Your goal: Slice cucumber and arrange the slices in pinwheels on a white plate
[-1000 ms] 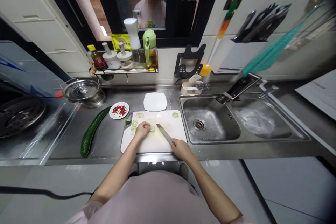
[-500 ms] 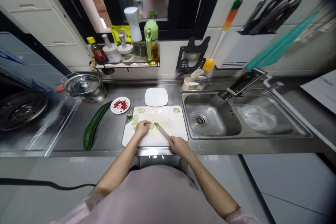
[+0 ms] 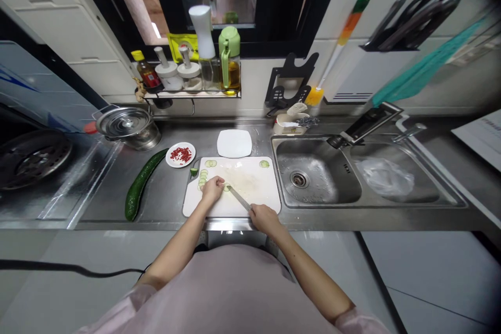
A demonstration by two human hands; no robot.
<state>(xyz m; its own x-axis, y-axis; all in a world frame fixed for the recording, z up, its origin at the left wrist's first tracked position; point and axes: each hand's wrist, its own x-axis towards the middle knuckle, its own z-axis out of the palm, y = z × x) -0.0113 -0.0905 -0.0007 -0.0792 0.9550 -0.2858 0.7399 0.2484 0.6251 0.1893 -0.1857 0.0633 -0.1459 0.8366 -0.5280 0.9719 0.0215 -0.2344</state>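
Note:
My right hand [image 3: 264,218] is closed round the handle of a kitchen knife [image 3: 240,199]. The blade slants up and to the left over a white cutting board [image 3: 242,210], its tip at a pale green cucumber slice [image 3: 226,188]. With fingers bent together, my left hand [image 3: 212,191] grips the edge of that slice, close to the knife tip. Left of the hand, several overlapping cucumber slices [image 3: 203,175] run in a column. A few more slices [image 3: 210,163] lie at the board's top left, others [image 3: 264,164] at its top right. A green cucumber end [image 3: 193,171] sits at the left edge.
A whole cucumber [image 3: 141,185] lies left of the board, beside a plate [image 3: 190,160] of chopped red pieces. Behind the board is a white plate [image 3: 234,143]. A steel pot [image 3: 143,137] stands back left, and a double sink [image 3: 317,195] is at the right.
The knife has shifted slightly left, so its tip now meets the cucumber slice at my left fingertips. Before, a small gap lay between them. The whole view has shifted a little.

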